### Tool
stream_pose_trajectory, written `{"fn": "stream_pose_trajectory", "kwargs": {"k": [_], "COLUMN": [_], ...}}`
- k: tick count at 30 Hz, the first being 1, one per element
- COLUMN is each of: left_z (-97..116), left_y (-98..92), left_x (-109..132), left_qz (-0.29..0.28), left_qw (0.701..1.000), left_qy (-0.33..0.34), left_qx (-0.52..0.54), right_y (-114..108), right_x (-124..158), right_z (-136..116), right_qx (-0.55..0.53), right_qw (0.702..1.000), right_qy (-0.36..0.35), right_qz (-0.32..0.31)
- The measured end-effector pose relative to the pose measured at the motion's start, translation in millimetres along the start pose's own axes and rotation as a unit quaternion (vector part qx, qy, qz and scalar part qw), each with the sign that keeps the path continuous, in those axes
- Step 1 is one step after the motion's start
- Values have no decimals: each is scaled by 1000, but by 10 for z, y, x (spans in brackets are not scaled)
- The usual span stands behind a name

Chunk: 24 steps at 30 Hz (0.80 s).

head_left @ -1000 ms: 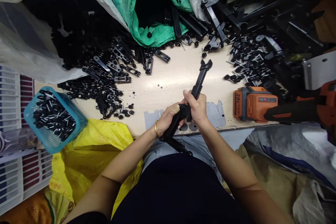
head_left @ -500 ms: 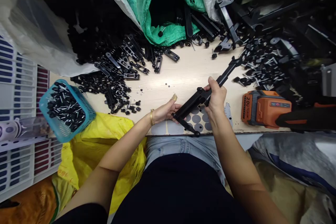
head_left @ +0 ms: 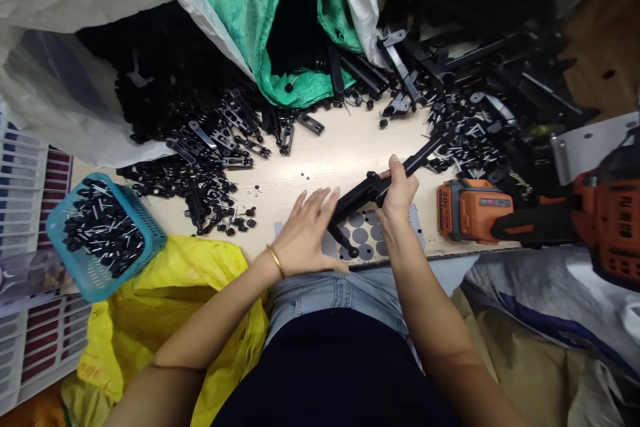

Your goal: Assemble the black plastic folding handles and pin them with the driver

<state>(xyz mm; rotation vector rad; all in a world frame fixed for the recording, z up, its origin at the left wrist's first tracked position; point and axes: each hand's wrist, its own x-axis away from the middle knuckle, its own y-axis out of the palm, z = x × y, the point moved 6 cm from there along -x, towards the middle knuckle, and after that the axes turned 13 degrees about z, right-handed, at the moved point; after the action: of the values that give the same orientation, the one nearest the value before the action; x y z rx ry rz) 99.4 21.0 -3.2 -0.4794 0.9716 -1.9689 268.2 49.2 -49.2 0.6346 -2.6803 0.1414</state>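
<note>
My right hand is wrapped round a black jointed plastic arm, which lies slantwise over the front of the table. A knob sits at the arm's joint, and a shorter piece folds down from its lower end. My left hand, palm down with fingers and thumb spread, is beside that lower end. Whether its fingertips touch the arm I cannot tell. Under the arm lies a flat sheet with grey round discs.
Black clips and knobbed screws are heaped at the left, more screws at the right. A blue basket of screws stands left. An orange cordless tool with its battery lies right. Green and white sacks line the back.
My left hand has turned palm down and spread its fingers away from the arm's lower end. My right hand still grips the arm. The view has shifted to the right.
</note>
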Motion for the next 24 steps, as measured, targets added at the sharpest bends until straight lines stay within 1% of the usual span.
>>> {"fn": "stream_pose_trajectory", "kwargs": {"k": [1,2,3,5,6,8,9,10,11,12,13,14,15,16,17,18,19,20,21,22,23,24], "left_z": [114,190,226,187,126,-33,-123,-210,-286,-346,-381,-386,-362,-315,-253,-187,-129,-86,-55,-33,-12,17], "left_y": [5,29,64,152,191,233,230,216,195,169,141,114,90,71,59,53,49,40,23,-2,-34,-67], "left_x": [-13,-45,-94,-207,-256,-315,-321,-312,-294,-271,-248,-229,-214,-203,-190,-171,-146,-116,-84,-49,-8,44], "left_qz": [22,45,68,95,100,103,104,103,98,92,85,73,59,38,10,-23,-56,-82,-101,-110,-111,-111], "left_qw": [998,995,993,989,988,989,989,990,990,991,992,994,997,999,1000,997,992,985,979,976,977,978], "left_qy": [30,36,24,-22,-44,-69,-79,-87,-94,-97,-94,-81,-56,-21,22,67,109,141,161,171,173,172], "left_qx": [-45,-76,-98,-113,-108,-81,-64,-48,-36,-27,-19,-8,2,6,0,-14,-33,-54,-68,-73,-63,-35], "right_y": [26,62,99,138,133,58,-25,-127,-245,-351,-410,-416,-378,-324,-287,-279,-297,-333,-378,-431,-489,-553], "right_x": [48,109,173,277,308,329,313,284,245,226,249,303,379,461,535,597,644,682,714,745,778,817], "right_z": [29,68,111,170,172,102,17,-106,-272,-458,-617,-716,-737,-685,-585,-475,-382,-321,-295,-298,-322,-355], "right_qx": [-5,-6,-2,23,46,121,167,214,256,294,327,361,396,432,468,498,520,535,543,544,538,526], "right_qw": [1000,1000,999,997,993,974,958,937,913,876,822,755,677,595,514,444,393,366,361,374,398,428], "right_qy": [15,29,43,49,39,-15,-68,-141,-234,-339,-439,-522,-582,-615,-620,-606,-582,-555,-530,-507,-484,-454], "right_qz": [0,-7,-20,-62,-97,-190,-223,-237,-216,-178,-158,-167,-213,-284,-363,-433,-486,-522,-542,-555,-564,-577]}}
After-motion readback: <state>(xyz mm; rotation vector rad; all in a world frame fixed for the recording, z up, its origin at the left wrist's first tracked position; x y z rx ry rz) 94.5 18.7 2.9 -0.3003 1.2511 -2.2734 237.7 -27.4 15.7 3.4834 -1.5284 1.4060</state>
